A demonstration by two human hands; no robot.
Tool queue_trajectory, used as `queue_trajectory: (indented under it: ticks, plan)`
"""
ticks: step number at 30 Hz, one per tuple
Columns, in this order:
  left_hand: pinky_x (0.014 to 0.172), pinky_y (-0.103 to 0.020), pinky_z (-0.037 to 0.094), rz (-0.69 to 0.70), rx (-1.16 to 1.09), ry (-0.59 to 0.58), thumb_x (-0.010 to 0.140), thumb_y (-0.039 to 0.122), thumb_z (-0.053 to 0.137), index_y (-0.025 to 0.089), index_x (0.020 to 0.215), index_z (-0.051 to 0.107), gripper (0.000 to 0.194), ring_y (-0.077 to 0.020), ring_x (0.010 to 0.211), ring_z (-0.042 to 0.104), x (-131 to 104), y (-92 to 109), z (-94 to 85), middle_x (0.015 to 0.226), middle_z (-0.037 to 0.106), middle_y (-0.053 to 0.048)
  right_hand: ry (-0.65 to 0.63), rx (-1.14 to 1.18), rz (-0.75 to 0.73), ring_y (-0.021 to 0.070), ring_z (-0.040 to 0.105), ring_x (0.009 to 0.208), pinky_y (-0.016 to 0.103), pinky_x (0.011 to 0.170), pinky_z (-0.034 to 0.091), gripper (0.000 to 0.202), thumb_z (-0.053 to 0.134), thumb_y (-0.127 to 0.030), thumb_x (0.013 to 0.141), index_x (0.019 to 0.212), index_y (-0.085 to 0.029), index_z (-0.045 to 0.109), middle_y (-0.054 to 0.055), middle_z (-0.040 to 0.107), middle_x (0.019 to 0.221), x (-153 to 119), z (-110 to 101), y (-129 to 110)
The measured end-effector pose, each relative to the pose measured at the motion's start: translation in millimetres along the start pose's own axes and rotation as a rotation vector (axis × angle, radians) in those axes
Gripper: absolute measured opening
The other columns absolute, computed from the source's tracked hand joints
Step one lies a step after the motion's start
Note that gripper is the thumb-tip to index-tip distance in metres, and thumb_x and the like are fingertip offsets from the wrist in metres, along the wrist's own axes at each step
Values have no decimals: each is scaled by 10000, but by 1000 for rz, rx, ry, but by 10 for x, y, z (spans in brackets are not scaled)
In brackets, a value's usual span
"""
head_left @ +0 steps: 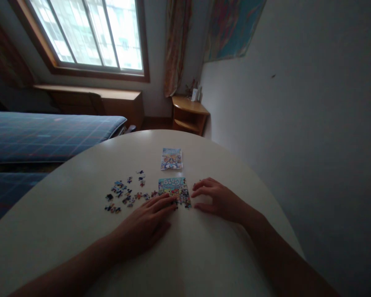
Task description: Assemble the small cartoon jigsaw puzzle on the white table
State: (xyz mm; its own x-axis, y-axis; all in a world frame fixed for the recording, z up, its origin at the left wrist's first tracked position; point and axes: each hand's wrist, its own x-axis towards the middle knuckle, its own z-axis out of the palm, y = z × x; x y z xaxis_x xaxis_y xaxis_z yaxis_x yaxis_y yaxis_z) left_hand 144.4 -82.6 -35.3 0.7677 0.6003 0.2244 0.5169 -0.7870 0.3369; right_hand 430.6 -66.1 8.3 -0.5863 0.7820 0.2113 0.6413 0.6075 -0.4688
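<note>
While you are leaning over the round table [204, 255], these notes are running from your arms outward.

Forearms: both are lying across the near part of the tabletop, angling in toward the middle.

Left hand [148, 222]: you are resting it palm down and flat, fingers loosely spread, gripping nothing; the fingertips are touching the lower left edge of the partly built puzzle [174, 190].

Right hand [218, 198]: you are keeping it palm down with the fingers slightly curled and apart, clamped on nothing; the fingertips are sitting just beside the puzzle's right edge. Whether they are touching it, I cannot tell.

Puzzle location: the assembled block is lying flat near the middle of the table, between your two hands, its lower edge ragged.

Loose pieces [123, 194]: a scatter is lying to the left of the puzzle, just beyond your left hand.

Reference picture [171, 159]: a small printed sheet is lying flat just past the puzzle, apart from it.

Farther off: a bed with a blue checked cover [46, 132] is standing to the left, a wooden corner shelf [188, 113] beyond the table, and a window [89, 33] above.
</note>
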Motion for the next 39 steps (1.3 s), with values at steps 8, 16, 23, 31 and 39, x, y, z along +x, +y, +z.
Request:
queue_trajectory:
  ticks: [8,16,23,31,39]
  plan:
    - [1165,-472,362,0,11,44,972,193,456,236,1420,500,452,-245,1414,380,16,0,25,1510,460,-45,-40,-3,-30,201,610,1028,389,951,478,112,727,-257,834,944,-263,744,60,687,1079,14,6,-45]
    - [1175,-456,352,12,11,46,966,171,441,230,1406,512,450,-240,1422,368,20,2,30,1517,450,-43,84,-90,158,223,630,1042,412,964,485,175,681,-230,854,1023,-229,729,85,690,1097,-41,-69,215]
    - [1086,-473,452,-100,90,158,967,237,454,252,1365,530,406,-250,1285,526,-16,-145,-108,1441,531,-67,8,-50,190,233,629,1079,420,991,480,303,685,-275,852,1149,-219,701,107,661,1167,-35,-68,303]
    - [1057,-539,450,-321,215,158,945,378,478,181,1286,598,412,-326,1285,515,-107,-607,-229,1423,543,-125,18,-48,206,248,594,1116,436,998,463,424,714,-280,821,1228,-189,642,128,635,1196,-35,-66,309]
    - [1018,-506,477,-353,154,162,942,460,428,187,1162,666,423,-314,1167,591,-122,-709,-326,1274,649,-124,-47,33,238,194,619,976,362,906,498,407,714,-246,806,1203,-188,645,104,616,1181,-98,-179,336]
